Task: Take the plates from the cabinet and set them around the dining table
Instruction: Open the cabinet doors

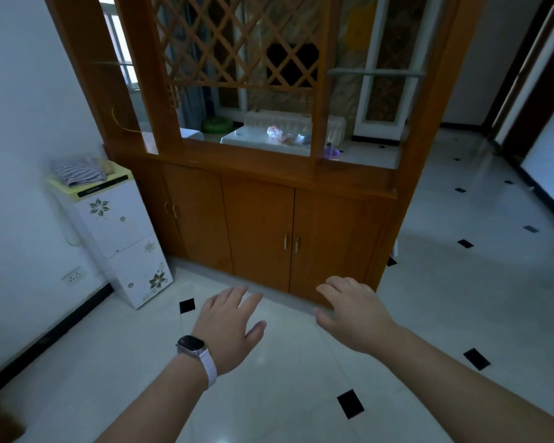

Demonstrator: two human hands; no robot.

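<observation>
A tall brown wooden cabinet (259,219) stands ahead, with lattice panels above and closed doors below. Two brass handles (291,243) sit side by side on the middle pair of doors. My left hand (229,327), with a watch on its wrist, is stretched out palm down over the floor, fingers apart and empty. My right hand (354,314) reaches forward beside it, also empty with fingers spread, just short of the cabinet's bottom edge. Both hands are below the handles and touch nothing. No plates are in sight; the doors hide the inside.
A small white cabinet with flower prints (122,238) stands at the left wall with folded cloth on top. Through the cabinet's opening I see a white table (263,137) in the room behind. White floor tiles with black diamonds (461,282) stretch to the right.
</observation>
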